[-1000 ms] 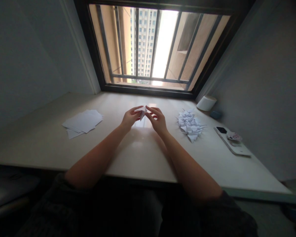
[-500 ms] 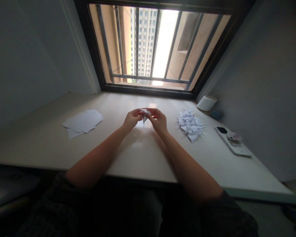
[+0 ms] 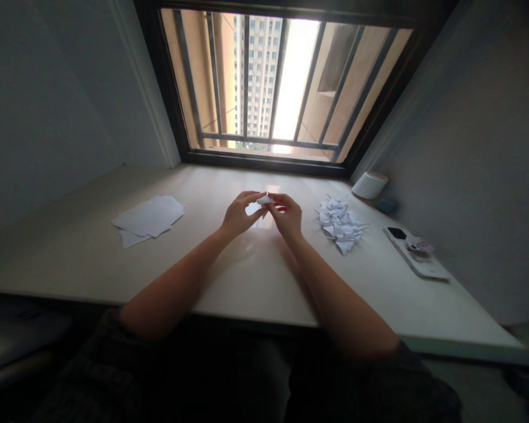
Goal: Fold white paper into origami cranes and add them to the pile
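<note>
Above the middle of the white tabletop (image 3: 247, 282), a small folded piece of white paper (image 3: 265, 200) is held between both hands. My left hand (image 3: 240, 212) pinches its left side with curved fingers and thumb. From the right, my right hand (image 3: 288, 212) grips the paper between thumb and fingertips. Part of the paper is hidden behind the fingers, so its full shape does not show. To the right of my right hand lies a pile of folded white paper pieces (image 3: 341, 223) with pointed ends.
Flat white paper sheets (image 3: 150, 217) overlap on the left of the table. At the right edge lies a white phone (image 3: 414, 252) with a small round item on it. A white cylindrical object (image 3: 369, 184) stands by the wall. A barred window (image 3: 264, 161) rises behind the table.
My left fingers have opened into a wider curve around the paper. The folded paper has turned and shifted slightly right; my right hand has shifted a little with it.
</note>
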Tool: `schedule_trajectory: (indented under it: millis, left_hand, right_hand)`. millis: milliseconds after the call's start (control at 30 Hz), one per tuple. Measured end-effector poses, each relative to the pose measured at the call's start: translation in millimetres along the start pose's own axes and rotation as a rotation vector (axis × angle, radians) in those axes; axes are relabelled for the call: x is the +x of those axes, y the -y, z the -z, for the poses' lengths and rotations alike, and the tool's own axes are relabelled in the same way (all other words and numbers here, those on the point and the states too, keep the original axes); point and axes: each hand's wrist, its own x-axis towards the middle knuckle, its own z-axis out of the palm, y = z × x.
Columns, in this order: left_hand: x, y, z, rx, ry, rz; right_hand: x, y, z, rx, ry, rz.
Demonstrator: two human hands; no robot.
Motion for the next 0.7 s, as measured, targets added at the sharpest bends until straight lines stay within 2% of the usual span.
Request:
schedule_trajectory:
  millis: [167,333,433,567,700]
  left_hand:
    - [-0.7,-9.9,5.6,0.073,-0.080,-0.092]
    - [-1.8,-13.1,9.2,0.093,-0.150,-0.052]
    - [-2.5,-12.2,8.8,0.066,-0.179,-0.043]
    - [-1.7,-10.7,6.4,-0.005,-0.189,0.018]
    - [-0.1,-7.5,2.4,-0.072,-0.189,0.089]
  right_hand:
    - [0.7,0.8,1.3,-0.021,-0.023,-0.006]
    - [1.9,-1.4,0.5,-0.028,0.001,-0.007]
    - [3.5,-8.4,-1.7,0.010,0.028,-0.053]
    - [5.4,-19.5,-5.8,0.144,0.101,-0.124]
    - [5.7,-23.0,-8.0,0.281,0.106,-0.181]
